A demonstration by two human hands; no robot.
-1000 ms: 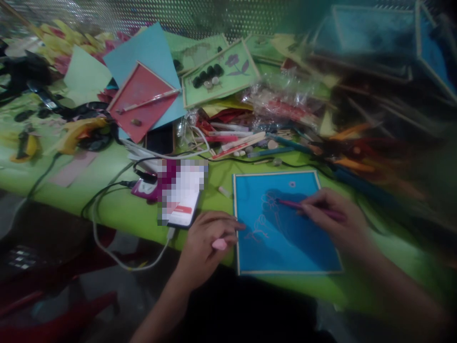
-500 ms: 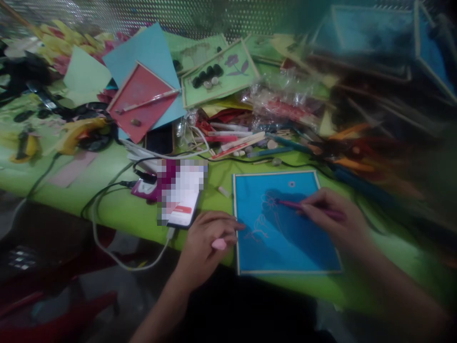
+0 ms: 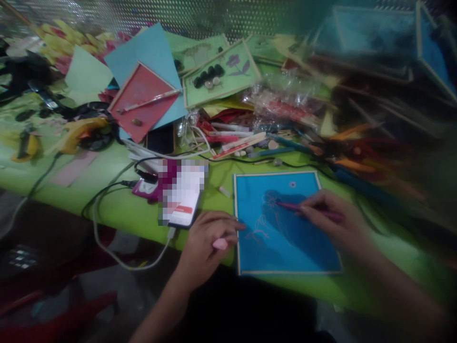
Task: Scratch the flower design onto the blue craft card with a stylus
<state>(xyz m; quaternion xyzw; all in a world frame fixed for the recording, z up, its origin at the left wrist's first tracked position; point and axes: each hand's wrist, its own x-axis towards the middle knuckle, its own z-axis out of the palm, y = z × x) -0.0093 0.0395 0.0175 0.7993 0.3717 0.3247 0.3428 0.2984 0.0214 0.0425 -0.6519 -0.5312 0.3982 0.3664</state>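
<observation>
A blue panel [image 3: 307, 243] with a pale frame lies at the table's front edge, bearing thin pinkish drawn lines of a flower, stem and leaves, plus a small mark near its top right. My right hand [image 3: 324, 212] is closed around a purple pen [image 3: 291, 206], whose tip is at the flower. My left hand [image 3: 210, 240] rests at the panel's left edge, its fingertips on the frame. Its fingers are curled around a small pink object [image 3: 220, 244], perhaps a cap, that sticks out between them.
Left of the panel are a lit phone [image 3: 185, 195], a purple device [image 3: 144, 189] and white and black cables. Behind lie pens, sticks, plastic wrap, a red framed panel [image 3: 143, 109] and a green framed panel [image 3: 228, 85]. Yellow glue guns [image 3: 80, 131] sit at the left.
The pen in my right hand has shifted very slightly at the flower. My left hand stays at the panel's left edge with the pink object.
</observation>
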